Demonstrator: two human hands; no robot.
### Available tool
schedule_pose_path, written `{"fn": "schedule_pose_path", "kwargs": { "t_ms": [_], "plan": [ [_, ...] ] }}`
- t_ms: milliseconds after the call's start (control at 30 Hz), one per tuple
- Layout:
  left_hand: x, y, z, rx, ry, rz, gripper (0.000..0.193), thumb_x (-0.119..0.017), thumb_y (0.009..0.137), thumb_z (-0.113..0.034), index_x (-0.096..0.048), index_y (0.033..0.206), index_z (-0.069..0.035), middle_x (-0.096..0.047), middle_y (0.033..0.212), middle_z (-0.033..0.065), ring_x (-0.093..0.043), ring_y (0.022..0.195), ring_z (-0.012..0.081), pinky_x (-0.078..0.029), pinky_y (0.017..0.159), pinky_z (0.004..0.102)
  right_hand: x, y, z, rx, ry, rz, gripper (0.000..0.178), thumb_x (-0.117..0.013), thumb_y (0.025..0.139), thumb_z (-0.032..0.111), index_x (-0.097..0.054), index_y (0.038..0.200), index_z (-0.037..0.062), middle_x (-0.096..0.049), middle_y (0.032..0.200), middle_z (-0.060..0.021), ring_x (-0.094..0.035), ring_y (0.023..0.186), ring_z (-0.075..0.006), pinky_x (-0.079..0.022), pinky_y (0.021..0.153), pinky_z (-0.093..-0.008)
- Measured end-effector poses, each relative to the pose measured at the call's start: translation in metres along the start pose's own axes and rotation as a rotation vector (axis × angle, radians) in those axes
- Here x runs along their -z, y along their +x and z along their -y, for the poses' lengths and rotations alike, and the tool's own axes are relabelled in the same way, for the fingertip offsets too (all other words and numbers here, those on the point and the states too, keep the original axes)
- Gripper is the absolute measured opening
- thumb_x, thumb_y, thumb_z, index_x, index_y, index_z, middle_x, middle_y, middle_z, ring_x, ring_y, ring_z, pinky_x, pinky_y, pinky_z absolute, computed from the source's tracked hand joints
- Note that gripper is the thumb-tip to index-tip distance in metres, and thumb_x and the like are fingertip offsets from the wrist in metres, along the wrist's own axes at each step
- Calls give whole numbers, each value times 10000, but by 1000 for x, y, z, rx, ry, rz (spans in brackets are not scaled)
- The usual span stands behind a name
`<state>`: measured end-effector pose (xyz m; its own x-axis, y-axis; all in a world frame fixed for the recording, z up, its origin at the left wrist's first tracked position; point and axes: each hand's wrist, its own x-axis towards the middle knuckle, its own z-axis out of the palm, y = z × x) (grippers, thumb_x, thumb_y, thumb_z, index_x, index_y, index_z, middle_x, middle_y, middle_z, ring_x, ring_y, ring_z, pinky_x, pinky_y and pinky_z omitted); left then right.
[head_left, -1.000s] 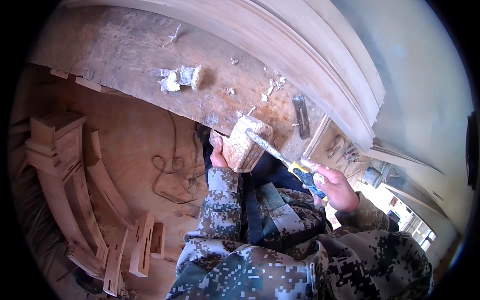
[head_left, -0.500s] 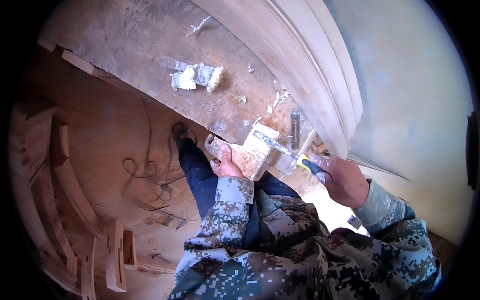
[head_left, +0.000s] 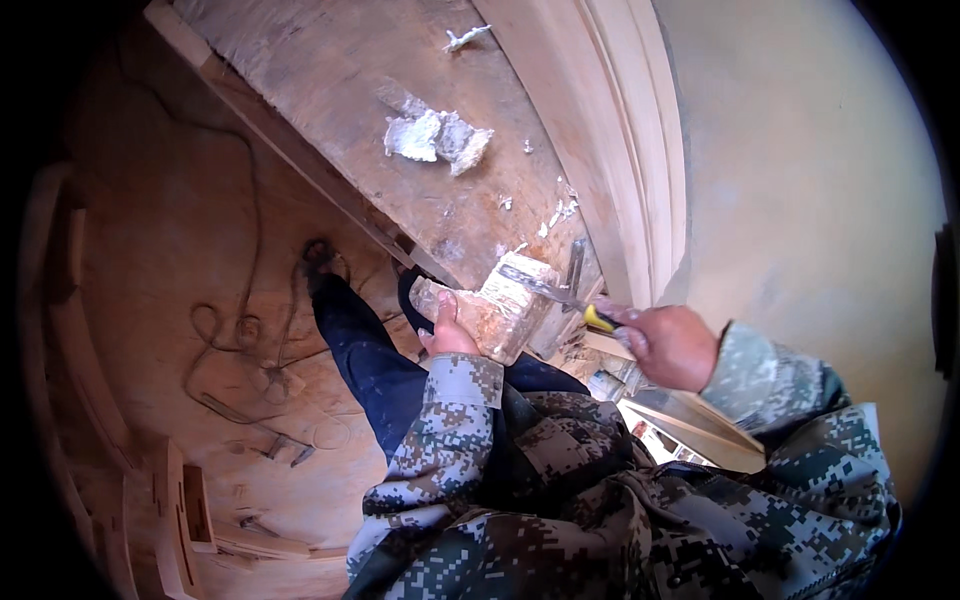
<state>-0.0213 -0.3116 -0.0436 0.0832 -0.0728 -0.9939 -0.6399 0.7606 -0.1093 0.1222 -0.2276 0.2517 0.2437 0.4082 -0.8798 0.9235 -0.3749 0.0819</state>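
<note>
My left hand (head_left: 450,334) is closed around a worn wooden block (head_left: 503,325) with a narrower, handle-like end, held in front of my body. Whitish paste coats the block's far part. My right hand (head_left: 672,346) grips the yellow and black handle of a narrow putty knife (head_left: 560,294). Its smeared metal blade points left and lies over the paste-coated face of the block. On the board beyond rests a lumpy scraper-like piece (head_left: 438,137) caked in white paste. A dark flat metal strip (head_left: 576,262) lies just past the knife.
The stained board (head_left: 330,110) runs diagonally ahead, with white crumbs (head_left: 562,213) scattered on it. Curved wooden mouldings (head_left: 610,130) stand along the pale wall (head_left: 800,170) at right. At left, a cable (head_left: 250,190) loops across the floor near slotted wooden pieces (head_left: 172,510).
My view has turned, so the board and wall appear shifted. The putty knife has moved slightly left with my right hand, its blade still over the block, which my left hand keeps holding.
</note>
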Motion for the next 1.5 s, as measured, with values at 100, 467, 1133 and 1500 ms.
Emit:
{"fn": "schedule_pose_path", "kwargs": {
  "t_ms": [100,467,1133,1500],
  "plan": [
    [5,13,-1,93,-54,39,627,-685,983,-319,-492,1356,146,-654,1256,266,-715,1049,390,-612,901,501,-11,11,11,22,-28,-28,431,-600,972,153,-651,1399,182,-646,735,-236,-639,695,-461,-522,656,-545],
    [10,28,7,78,-20,55,556,-691,973,-291,-572,1289,150,-694,1194,241,-733,1027,355,-611,897,474,-75,1,33,-94,-92,-69,490,-594,982,209,-569,1466,136,-652,745,-262,-650,687,-456,-525,665,-560],
    [-4,3,-2,128,-157,-26,945,-788,912,-229,-177,1570,64,-566,1364,286,-680,1105,388,-591,886,557,9,21,45,-196,-193,234,366,-670,860,125,-729,1210,38,-694,772,-258,-690,725,-459,-575,734,-534],
    [9,21,11,110,-135,96,1118,-847,869,-226,-77,1648,-3,-540,1450,253,-597,1245,350,-492,1055,478,-41,14,43,-221,-9,142,690,-693,851,70,-501,1514,79,-678,899,-277,-666,809,-487,-554,743,-496]
  ]
}}
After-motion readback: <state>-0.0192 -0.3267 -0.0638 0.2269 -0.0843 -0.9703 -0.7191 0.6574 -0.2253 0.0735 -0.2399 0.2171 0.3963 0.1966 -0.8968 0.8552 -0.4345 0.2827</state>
